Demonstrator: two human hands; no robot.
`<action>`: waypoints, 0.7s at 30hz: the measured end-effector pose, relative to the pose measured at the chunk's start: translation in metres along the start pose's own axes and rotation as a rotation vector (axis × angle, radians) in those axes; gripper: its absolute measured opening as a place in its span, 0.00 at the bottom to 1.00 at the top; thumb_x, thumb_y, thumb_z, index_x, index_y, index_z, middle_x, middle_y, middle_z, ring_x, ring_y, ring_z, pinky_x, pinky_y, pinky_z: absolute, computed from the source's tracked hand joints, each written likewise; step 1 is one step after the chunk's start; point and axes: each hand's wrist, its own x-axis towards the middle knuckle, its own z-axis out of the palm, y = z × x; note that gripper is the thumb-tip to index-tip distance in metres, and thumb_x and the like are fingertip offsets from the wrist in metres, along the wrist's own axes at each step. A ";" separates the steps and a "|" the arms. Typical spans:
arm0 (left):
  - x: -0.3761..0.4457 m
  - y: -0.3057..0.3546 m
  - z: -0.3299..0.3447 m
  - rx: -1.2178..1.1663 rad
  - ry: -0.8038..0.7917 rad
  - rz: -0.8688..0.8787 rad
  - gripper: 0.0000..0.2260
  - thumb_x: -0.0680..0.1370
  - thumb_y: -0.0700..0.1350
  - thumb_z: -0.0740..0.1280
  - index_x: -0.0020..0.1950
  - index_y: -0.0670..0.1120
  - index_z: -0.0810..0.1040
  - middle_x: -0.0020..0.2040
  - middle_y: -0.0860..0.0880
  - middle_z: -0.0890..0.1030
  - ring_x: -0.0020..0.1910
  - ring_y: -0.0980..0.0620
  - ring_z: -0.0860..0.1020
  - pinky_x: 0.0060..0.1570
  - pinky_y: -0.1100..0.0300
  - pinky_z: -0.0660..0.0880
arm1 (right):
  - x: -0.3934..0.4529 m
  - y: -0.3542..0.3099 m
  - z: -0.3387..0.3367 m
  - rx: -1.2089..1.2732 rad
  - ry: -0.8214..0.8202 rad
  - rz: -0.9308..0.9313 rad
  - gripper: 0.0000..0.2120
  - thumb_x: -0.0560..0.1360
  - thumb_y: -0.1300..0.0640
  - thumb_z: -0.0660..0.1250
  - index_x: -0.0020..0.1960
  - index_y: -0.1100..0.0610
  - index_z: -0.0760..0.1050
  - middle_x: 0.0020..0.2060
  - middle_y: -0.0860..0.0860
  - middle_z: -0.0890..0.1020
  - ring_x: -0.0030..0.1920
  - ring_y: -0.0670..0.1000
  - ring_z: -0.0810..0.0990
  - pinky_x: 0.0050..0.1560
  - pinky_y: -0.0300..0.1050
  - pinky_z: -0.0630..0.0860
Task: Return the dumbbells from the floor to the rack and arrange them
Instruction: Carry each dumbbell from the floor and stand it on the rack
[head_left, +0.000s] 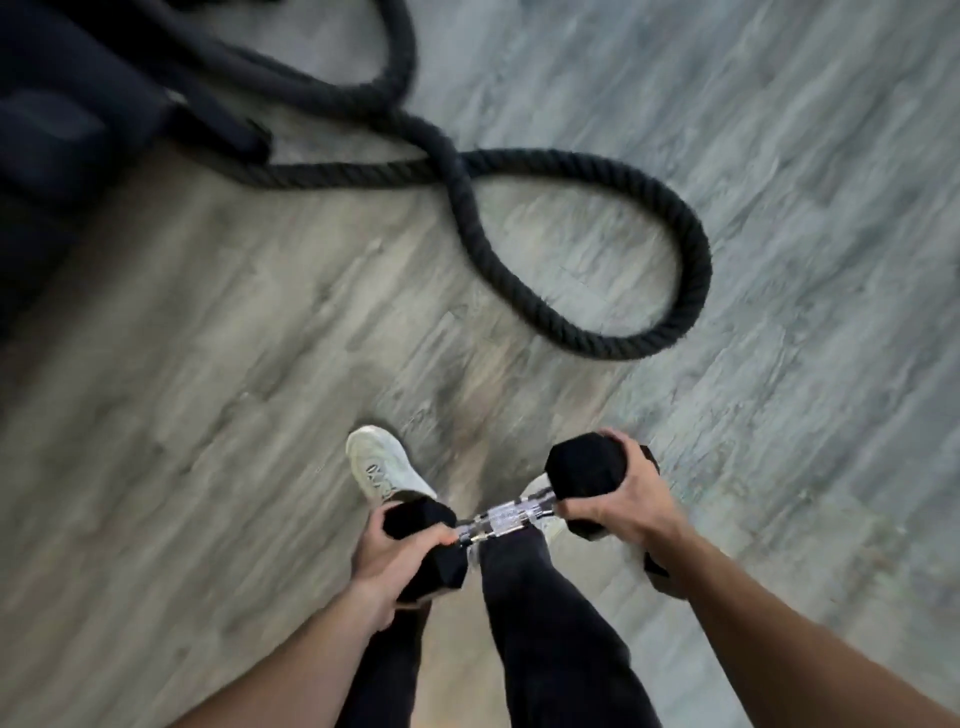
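Carrying step: both hands, left hand (387, 558) and right hand (626, 499), gripping the dumbbell (501, 519) heads above the floor (208, 415). Next: finding the unseen rack, avoiding the rope (623, 332).

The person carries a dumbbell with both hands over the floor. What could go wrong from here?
1. The left hand and right hand hold the dumbbell by its black heads, not by the metal handle; a head might slip out and fall toward the white shoe below.
2. The thick black rope lies looped on the floor ahead; a foot may catch in it.
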 end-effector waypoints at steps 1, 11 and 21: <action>-0.033 0.003 -0.021 0.017 -0.013 0.010 0.31 0.50 0.56 0.80 0.52 0.62 0.77 0.52 0.53 0.83 0.49 0.48 0.82 0.45 0.46 0.84 | -0.035 -0.016 -0.004 0.020 -0.021 0.010 0.58 0.45 0.42 0.84 0.74 0.47 0.69 0.63 0.53 0.77 0.64 0.55 0.78 0.63 0.53 0.79; -0.200 0.045 -0.185 -0.100 0.009 0.154 0.32 0.50 0.57 0.79 0.53 0.60 0.77 0.52 0.55 0.82 0.50 0.54 0.79 0.47 0.57 0.80 | -0.247 -0.210 -0.023 0.068 0.063 -0.073 0.35 0.56 0.67 0.87 0.56 0.48 0.77 0.46 0.52 0.85 0.41 0.45 0.86 0.34 0.48 0.84; -0.227 0.115 -0.300 -0.381 0.092 0.221 0.31 0.49 0.56 0.80 0.51 0.57 0.78 0.50 0.54 0.83 0.49 0.54 0.80 0.48 0.56 0.80 | -0.256 -0.406 0.014 -0.125 -0.013 -0.284 0.45 0.48 0.59 0.88 0.62 0.52 0.75 0.50 0.52 0.84 0.47 0.50 0.84 0.30 0.46 0.83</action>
